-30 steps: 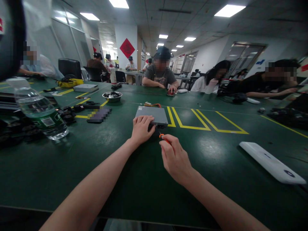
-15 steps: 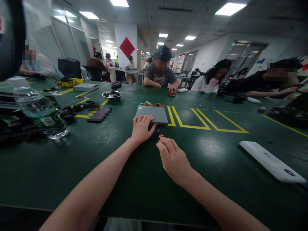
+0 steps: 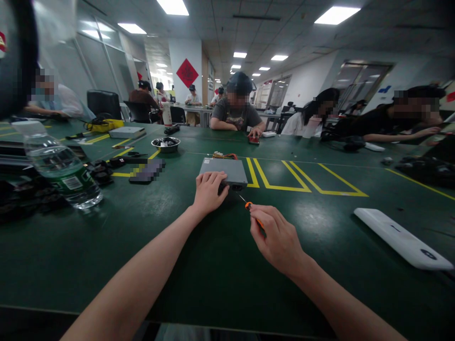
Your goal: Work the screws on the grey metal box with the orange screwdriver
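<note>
One flat grey metal box (image 3: 232, 170), frame centre, is clasped by the half-curled left hand (image 3: 210, 192), likely against slipping; orange-and-black screwdriver (image 3: 248, 205) is pinched in curled right hand (image 3: 275, 232), presumably for aim.

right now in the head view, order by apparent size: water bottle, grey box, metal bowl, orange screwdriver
Water bottle, by far
Grey box, partly hidden
Metal bowl
Orange screwdriver, visible part only
</note>
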A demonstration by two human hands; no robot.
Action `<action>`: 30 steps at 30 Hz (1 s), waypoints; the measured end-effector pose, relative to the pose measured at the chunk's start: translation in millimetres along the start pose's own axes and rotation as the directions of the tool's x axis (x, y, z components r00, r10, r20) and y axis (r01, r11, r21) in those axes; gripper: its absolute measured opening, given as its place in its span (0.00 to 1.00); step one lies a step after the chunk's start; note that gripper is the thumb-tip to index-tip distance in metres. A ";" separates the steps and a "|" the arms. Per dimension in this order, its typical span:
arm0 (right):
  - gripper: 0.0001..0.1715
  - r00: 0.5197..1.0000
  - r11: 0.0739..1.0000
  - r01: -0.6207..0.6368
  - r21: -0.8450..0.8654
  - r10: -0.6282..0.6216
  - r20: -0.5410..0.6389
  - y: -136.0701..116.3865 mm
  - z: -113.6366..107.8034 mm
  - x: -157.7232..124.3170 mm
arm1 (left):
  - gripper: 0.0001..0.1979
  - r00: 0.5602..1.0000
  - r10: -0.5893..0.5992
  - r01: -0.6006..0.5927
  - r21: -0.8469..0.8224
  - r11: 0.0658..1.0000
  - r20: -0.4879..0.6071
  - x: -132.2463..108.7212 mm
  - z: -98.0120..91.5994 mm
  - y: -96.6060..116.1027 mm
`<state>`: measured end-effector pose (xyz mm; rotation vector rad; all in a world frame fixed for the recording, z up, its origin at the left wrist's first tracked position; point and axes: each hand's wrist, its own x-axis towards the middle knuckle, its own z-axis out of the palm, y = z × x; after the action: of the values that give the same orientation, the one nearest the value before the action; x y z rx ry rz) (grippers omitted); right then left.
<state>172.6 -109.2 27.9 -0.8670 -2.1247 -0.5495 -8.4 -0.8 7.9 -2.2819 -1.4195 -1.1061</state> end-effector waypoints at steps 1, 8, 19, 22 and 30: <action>0.15 1.000 1.000 -0.011 -0.005 0.011 -0.005 2.5 -0.6 -0.6 | 0.14 1.000 0.001 -0.001 0.000 1.000 -0.002 -0.1 0.2 -0.1; 0.14 0.998 0.997 -0.061 -0.050 0.060 -0.016 8.1 -5.7 1.2 | 0.13 1.000 0.010 -0.010 0.006 1.000 -0.020 0.1 1.9 -0.7; 0.12 0.998 0.995 -0.068 -0.076 0.069 0.012 10.0 -5.6 0.1 | 0.13 1.000 0.016 -0.016 -0.001 1.000 -0.017 -0.3 0.8 -1.6; 0.12 0.998 0.995 -0.060 -0.084 0.061 0.006 10.2 -5.1 1.1 | 0.13 1.000 0.018 -0.019 -0.010 1.000 -0.018 -0.3 1.0 -1.2; 0.07 0.997 0.968 -0.075 -0.239 0.079 0.006 4.0 -6.3 5.4 | 0.13 1.000 0.014 -0.014 -0.003 1.000 -0.016 -0.1 1.8 -0.8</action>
<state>176.0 -108.2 36.4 -1.0853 -2.0558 -0.7719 -8.2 0.5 6.5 -2.2760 -1.3950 -1.1204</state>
